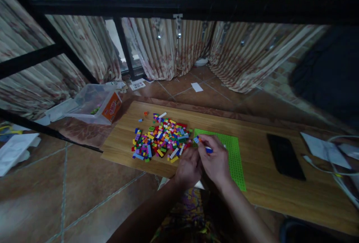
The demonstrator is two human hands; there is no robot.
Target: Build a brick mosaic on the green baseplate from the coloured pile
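Observation:
My right hand [214,158] is closed around a few small toy bricks [208,149]; a blue one shows below the fingers, and blue and orange ones show at the fingertips. It is over the left part of a bright green studded baseplate [234,153]. Close beside it, my left hand [188,168] has its fingers curled in at the right edge of a loose pile of many-coloured toy bricks [159,138]. Some red shows by its fingertips, but whether it is held I cannot tell.
The bricks lie on a long wooden board [123,134]. Right of the baseplate are a black phone [284,156] and white cables [322,163]. A clear plastic box [94,102] with an orange label stands beyond the left end. Black metal bars [196,10] and striped curtains [174,48] are behind.

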